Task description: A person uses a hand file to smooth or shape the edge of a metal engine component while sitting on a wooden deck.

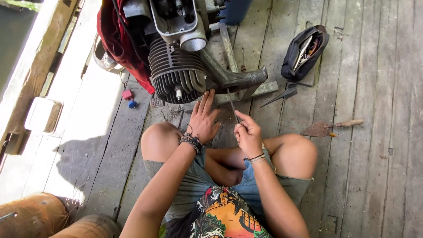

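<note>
Setting: person sat cross-legged on a weathered plank floor (361,176), seen from above; knees bare, denim shorts, printed shirt.
Left hand (203,120): open, fingers spread and pointing up toward the engine; fingertips reached the lower edge of the finned cylinder (176,72). Held nothing. Beaded bands on the wrist.
Right hand (248,133): closed around a thin metal tool (233,105), which stuck up from the fist toward the exhaust pipe. Bracelet on the wrist.
Thin metal tool: slim, dark rod; lower end hidden in the fist, so the kind of tool could not be told. Tip lay near the metal stand (246,91) under the engine.
Engine: small motorcycle engine, dark finned cylinder with a spark plug (179,93) at its base, grey exhaust pipe (233,76) bending off to the right.
Red cloth (115,33): draped over the frame left of the cylinder.
Tool pouch (304,53): black, unzipped, tools showing inside, on the floor well right of the engine.
Rusty trowel (326,128): wooden handle, flat on the floor right of the knee.
Dark pointed blade (282,95): on the boards below the pouch.
Small red and blue parts (129,98): on the floor left of the cylinder.
</note>
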